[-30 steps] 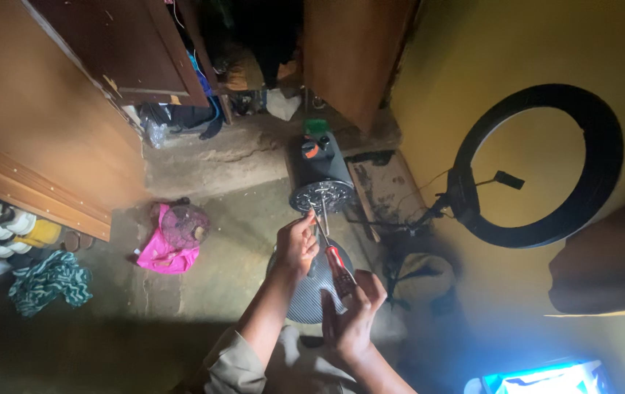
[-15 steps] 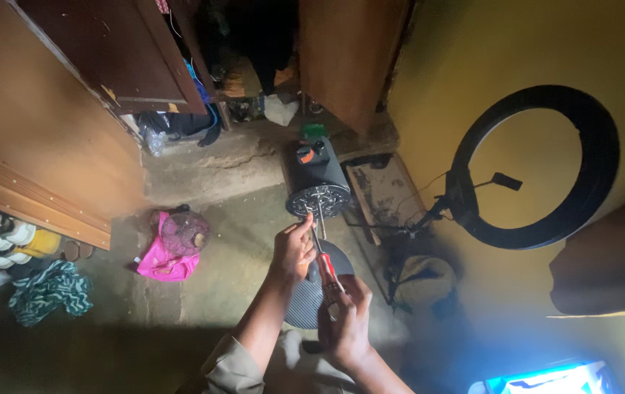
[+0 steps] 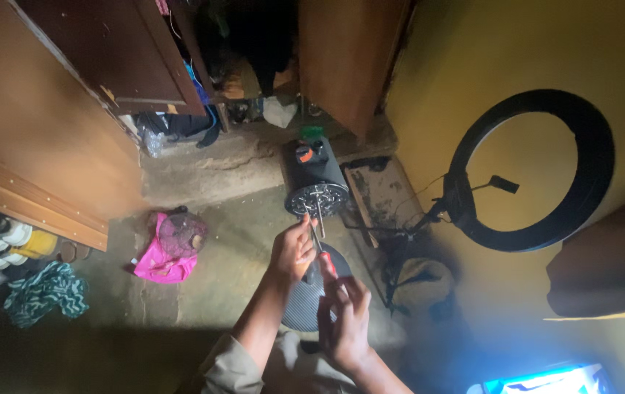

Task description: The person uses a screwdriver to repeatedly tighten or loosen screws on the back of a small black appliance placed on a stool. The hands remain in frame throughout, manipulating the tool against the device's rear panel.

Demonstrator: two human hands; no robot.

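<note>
Screwdriver (image 3: 321, 252), red-handled, is gripped in the closed right hand (image 3: 344, 321), its shaft angled toward the round perforated face of a dark cylindrical device (image 3: 314, 179) lying on the concrete floor (image 3: 232, 255). The shaft is pinched near its tip by the closed left hand (image 3: 292, 250). A black ring light (image 3: 535, 171) is seen at the right.

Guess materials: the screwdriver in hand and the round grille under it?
Screwdriver: thin grey shaft, likely metal by its dull glint; red handle, probably plastic, held between left hand and right hand. Round grille: dark fine mesh, matte; metal or plastic, too dim to tell.
</note>
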